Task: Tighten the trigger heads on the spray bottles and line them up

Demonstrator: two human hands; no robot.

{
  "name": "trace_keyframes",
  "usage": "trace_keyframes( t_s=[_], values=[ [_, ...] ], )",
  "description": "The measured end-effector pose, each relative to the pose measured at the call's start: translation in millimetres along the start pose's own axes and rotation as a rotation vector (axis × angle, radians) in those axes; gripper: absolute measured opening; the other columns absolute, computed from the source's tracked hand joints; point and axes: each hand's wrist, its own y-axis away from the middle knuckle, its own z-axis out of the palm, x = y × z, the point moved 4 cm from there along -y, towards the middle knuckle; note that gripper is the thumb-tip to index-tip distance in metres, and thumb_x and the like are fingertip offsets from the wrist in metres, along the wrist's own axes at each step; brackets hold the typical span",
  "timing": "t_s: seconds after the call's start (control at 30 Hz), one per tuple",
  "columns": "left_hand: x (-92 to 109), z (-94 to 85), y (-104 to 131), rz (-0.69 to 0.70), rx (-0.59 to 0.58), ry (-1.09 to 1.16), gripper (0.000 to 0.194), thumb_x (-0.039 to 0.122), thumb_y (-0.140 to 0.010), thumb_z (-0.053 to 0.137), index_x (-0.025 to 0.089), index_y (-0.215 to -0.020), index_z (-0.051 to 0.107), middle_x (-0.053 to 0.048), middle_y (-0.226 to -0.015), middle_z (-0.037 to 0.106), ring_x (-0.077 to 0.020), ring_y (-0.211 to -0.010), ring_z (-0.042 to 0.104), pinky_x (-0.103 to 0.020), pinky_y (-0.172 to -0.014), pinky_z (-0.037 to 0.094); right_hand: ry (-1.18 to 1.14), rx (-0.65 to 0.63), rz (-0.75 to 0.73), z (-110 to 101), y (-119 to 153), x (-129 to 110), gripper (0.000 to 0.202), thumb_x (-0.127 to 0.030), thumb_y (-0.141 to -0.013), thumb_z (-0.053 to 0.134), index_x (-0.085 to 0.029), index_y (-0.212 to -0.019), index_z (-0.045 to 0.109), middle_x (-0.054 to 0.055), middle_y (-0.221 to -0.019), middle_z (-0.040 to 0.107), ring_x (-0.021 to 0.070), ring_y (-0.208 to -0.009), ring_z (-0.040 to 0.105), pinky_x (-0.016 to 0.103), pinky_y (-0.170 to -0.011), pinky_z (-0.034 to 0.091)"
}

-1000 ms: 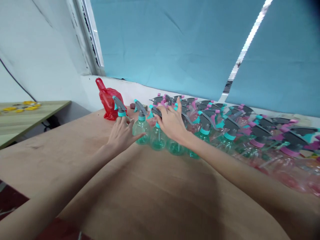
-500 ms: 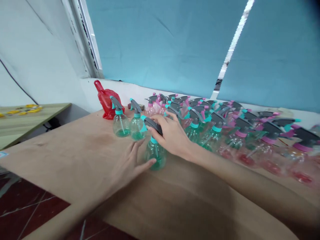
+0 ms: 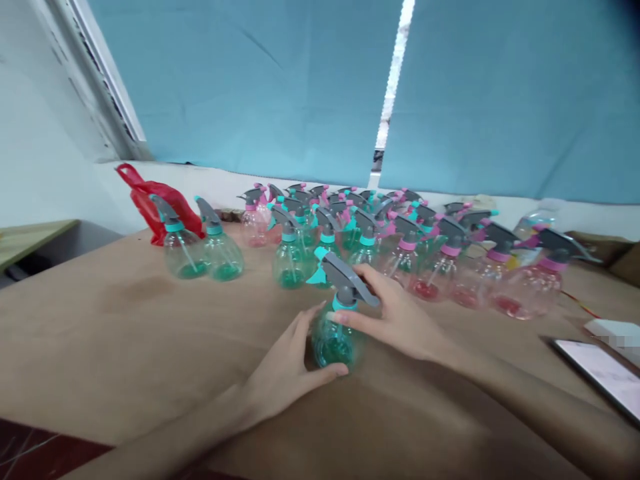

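Between my hands is a clear green spray bottle [image 3: 334, 340] with a grey trigger head and a turquoise collar. It leans slightly, and its nozzle points to the upper left. My left hand [image 3: 290, 367] wraps the lower body, thumb across the front. My right hand [image 3: 395, 317] holds the bottle at the collar, with the thumb in front and the other fingers behind the head. Two similar green bottles, one of them a spray bottle [image 3: 223, 257], stand side by side to the left. Behind my hands, another green spray bottle [image 3: 289, 263] stands at the near edge of a group.
Several pink spray bottles [image 3: 430, 277] and green ones crowd the back of the wooden table [image 3: 150, 340]. A red plastic bag [image 3: 173, 207] sits at the back left. A phone [image 3: 600, 373] lies at the right. A blue curtain [image 3: 250, 87] hangs behind.
The view has turned right, bringing the phone into sight. The bottle has come nearer to me; my right hand has slid from atop its head to the collar, and my left hand has closed round the body.
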Motion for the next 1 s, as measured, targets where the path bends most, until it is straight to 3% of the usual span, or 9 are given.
trace_keyframes(
  t_s=[0.13, 0.23, 0.43, 0.57, 0.77, 0.9, 1.0],
  values=[
    [16, 30.8, -23, 0.062, -0.083, 0.038, 0.077, 0.047, -0.075, 0.069, 0.03, -0.135, 0.025, -0.009, -0.137, 0.041, -0.0296, -0.125, 0.04, -0.048, -0.099, 0.037, -0.076, 0.057, 0.097, -17, 19, 30, 0.043, -0.045, -0.073, 0.065, -0.024, -0.107, 0.05, 0.004, -0.099, 0.062, 0.0204, -0.085, 0.059, 0.036, -0.069, 0.047],
    [26, 52.5, -40, 0.127, -0.11, 0.075, 0.079, 0.049, -0.073, 0.07, 0.029, -0.134, 0.026, -0.009, -0.137, 0.042, -0.0297, -0.125, 0.039, -0.047, -0.1, 0.035, -0.147, 0.098, 0.14, -28, 26, 46, 0.036, -0.043, -0.073, 0.066, -0.024, -0.099, 0.051, 0.003, -0.091, 0.062, 0.0191, -0.078, 0.06, 0.034, -0.065, 0.048],
    [36, 77.5, -70, 0.198, -0.137, 0.106, 0.087, 0.051, -0.069, 0.072, 0.028, -0.137, 0.023, -0.011, -0.137, 0.04, -0.0314, -0.128, 0.035, -0.049, -0.103, 0.032, -0.168, 0.255, 0.168, -52, 33, 62, 0.027, -0.04, -0.075, 0.063, -0.027, -0.097, 0.052, 0.0, -0.081, 0.059, 0.019, -0.072, 0.058, 0.033, -0.061, 0.048],
    [35, 81.9, -82, 0.186, -0.154, 0.086, 0.089, 0.052, -0.068, 0.073, 0.027, -0.138, 0.024, -0.012, -0.135, 0.042, -0.0319, -0.127, 0.037, -0.049, -0.101, 0.033, -0.174, 0.292, 0.167, -58, 32, 71, 0.027, -0.028, -0.074, 0.06, -0.029, -0.1, 0.053, -0.003, -0.069, 0.05, 0.0149, -0.057, 0.048, 0.03, -0.053, 0.044],
    [27, 79.0, -82, 0.198, -0.197, -0.047, 0.093, 0.055, -0.066, 0.073, 0.027, -0.138, 0.023, -0.012, -0.137, 0.04, -0.0326, -0.125, 0.038, -0.048, -0.099, 0.035, -0.218, 0.187, 0.178, -55, 25, 73, 0.04, -0.011, -0.068, 0.049, -0.03, -0.102, 0.053, -0.008, -0.056, 0.032, 0.0106, -0.047, 0.031, 0.024, -0.046, 0.032],
    [17, 73.5, -78, 0.197, -0.224, -0.176, 0.089, 0.056, -0.068, 0.07, 0.029, -0.139, 0.024, -0.01, -0.133, 0.044, -0.034, -0.121, 0.042, -0.05, -0.096, 0.035, -0.173, 0.202, 0.18, -58, 26, 72, 0.036, -0.012, -0.067, 0.049, -0.031, -0.098, 0.054, -0.007, -0.058, 0.036, 0.011, -0.047, 0.032, 0.024, -0.044, 0.032],
    [11, 69.7, -75, 0.214, -0.234, -0.254, 0.075, 0.056, -0.076, 0.063, 0.027, -0.137, 0.03, -0.01, -0.135, 0.043, -0.0328, -0.123, 0.04, -0.049, -0.098, 0.033, -0.126, 0.227, 0.202, -61, 26, 76, 0.032, -0.015, -0.068, 0.05, -0.031, -0.095, 0.056, -0.005, -0.063, 0.048, 0.0128, -0.048, 0.04, 0.026, -0.046, 0.037]
  ],
)
